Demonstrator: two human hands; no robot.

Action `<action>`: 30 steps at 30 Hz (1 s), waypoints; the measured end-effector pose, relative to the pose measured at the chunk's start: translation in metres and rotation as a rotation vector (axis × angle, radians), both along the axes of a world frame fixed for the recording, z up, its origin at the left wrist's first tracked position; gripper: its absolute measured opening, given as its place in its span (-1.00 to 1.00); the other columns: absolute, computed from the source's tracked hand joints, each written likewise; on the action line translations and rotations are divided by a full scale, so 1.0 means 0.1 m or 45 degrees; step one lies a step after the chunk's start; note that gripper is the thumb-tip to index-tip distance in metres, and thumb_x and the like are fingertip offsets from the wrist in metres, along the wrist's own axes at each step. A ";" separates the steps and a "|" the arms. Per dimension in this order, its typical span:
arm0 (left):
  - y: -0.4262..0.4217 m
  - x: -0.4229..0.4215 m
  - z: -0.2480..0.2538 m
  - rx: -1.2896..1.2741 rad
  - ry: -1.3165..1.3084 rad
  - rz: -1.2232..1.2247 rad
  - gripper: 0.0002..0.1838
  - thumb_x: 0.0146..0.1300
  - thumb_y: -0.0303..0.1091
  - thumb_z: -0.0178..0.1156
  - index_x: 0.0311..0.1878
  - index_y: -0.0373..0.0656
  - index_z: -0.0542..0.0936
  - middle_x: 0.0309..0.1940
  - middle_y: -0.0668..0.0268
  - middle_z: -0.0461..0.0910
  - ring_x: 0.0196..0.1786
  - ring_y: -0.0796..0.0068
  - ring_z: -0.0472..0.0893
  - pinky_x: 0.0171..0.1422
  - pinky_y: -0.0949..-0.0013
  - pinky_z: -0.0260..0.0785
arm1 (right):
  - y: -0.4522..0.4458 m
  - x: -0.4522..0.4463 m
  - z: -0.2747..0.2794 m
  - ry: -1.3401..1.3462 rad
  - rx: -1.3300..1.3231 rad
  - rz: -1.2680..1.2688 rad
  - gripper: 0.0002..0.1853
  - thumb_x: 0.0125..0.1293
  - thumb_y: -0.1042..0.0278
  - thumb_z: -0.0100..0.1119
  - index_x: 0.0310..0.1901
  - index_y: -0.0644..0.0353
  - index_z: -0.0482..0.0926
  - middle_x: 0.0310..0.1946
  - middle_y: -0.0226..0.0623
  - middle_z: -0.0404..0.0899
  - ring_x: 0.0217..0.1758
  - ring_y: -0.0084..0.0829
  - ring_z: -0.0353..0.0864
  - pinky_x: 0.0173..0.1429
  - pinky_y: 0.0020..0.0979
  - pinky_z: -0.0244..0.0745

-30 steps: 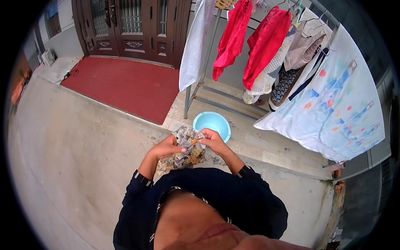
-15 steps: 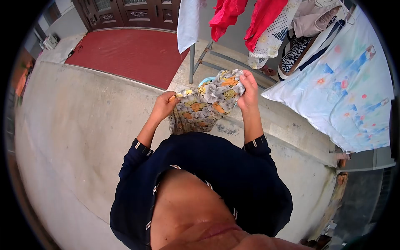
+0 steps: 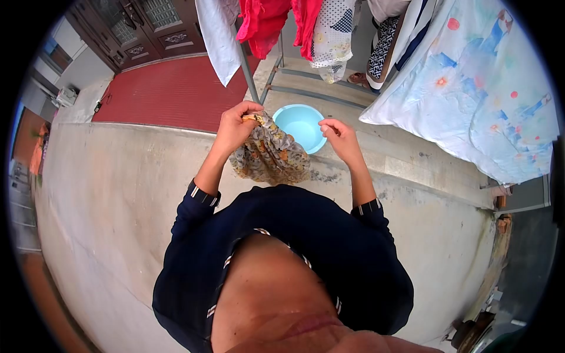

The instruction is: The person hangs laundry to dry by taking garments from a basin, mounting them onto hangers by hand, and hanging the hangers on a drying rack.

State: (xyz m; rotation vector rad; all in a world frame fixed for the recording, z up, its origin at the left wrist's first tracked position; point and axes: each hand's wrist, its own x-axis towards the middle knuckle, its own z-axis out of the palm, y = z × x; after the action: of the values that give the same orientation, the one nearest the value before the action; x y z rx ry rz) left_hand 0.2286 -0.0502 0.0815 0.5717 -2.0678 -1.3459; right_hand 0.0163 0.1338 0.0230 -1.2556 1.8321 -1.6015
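A grey, yellow and orange floral garment [image 3: 271,154] hangs bunched from my left hand [image 3: 236,126], whose fingers are closed on its upper edge. My right hand [image 3: 342,141] is apart from the cloth, its fingers curled together with nothing visible in them. Between the two hands, on the step beyond, stands a light blue basin [image 3: 301,126]. The garment hides part of the basin's near left side, and the right fingertips overlap its right rim in view.
Laundry hangs on a metal rack [image 3: 315,77] ahead: a white cloth [image 3: 218,41], red garments [image 3: 262,26], a dotted patterned cloth [image 3: 332,41] and a large pale blue printed sheet [image 3: 465,88]. A red mat [image 3: 165,94] lies before brown doors [image 3: 159,29]. A low concrete step edge [image 3: 412,179] runs rightward.
My right hand has let go of the floral garment, which was stretched between both hands and now droops from the left. More of the basin shows. The view has shifted.
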 end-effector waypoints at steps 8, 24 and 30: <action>0.63 -0.64 0.14 -0.729 -0.002 -0.401 -0.68 -0.11 -0.52 0.29 -0.19 -0.19 0.55 -0.36 0.24 0.57 -0.29 0.20 0.59 -0.25 0.31 0.45 | -0.05 0.07 -0.61 -0.690 0.655 0.398 -0.72 0.29 0.26 -0.12 -0.08 0.17 0.49 -0.39 -0.37 0.54 -0.43 -0.57 0.55 -0.37 -0.56 0.46; 0.29 -0.70 -0.18 -1.118 -0.401 -1.038 -0.78 -0.09 -0.39 0.24 -0.29 -0.06 0.55 -0.45 0.30 0.53 -0.30 0.23 0.56 -0.28 0.22 0.39 | 0.42 -0.56 -1.28 -1.303 -0.310 -0.326 -0.73 0.13 0.61 0.10 -0.10 0.24 0.40 -0.29 -0.30 0.51 -0.23 -0.46 0.50 -0.09 -0.45 0.44; -0.74 -0.73 0.26 -0.787 -0.299 -0.949 -0.75 0.12 -0.36 0.22 -0.13 -0.23 0.57 -0.24 0.18 0.61 -0.23 0.25 0.60 -0.13 0.28 0.41 | 0.76 -0.47 -0.31 -1.383 -0.734 -0.266 -0.73 0.18 0.49 0.07 -0.07 0.18 0.37 -0.23 -0.33 0.45 -0.14 -0.44 0.46 -0.05 -0.37 0.43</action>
State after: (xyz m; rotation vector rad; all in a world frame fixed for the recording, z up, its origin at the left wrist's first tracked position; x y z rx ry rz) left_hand 0.1553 -0.1245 0.1080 -0.3669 -2.8644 -0.9006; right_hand -0.0309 0.2096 -0.0081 -0.1663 0.8401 -2.3410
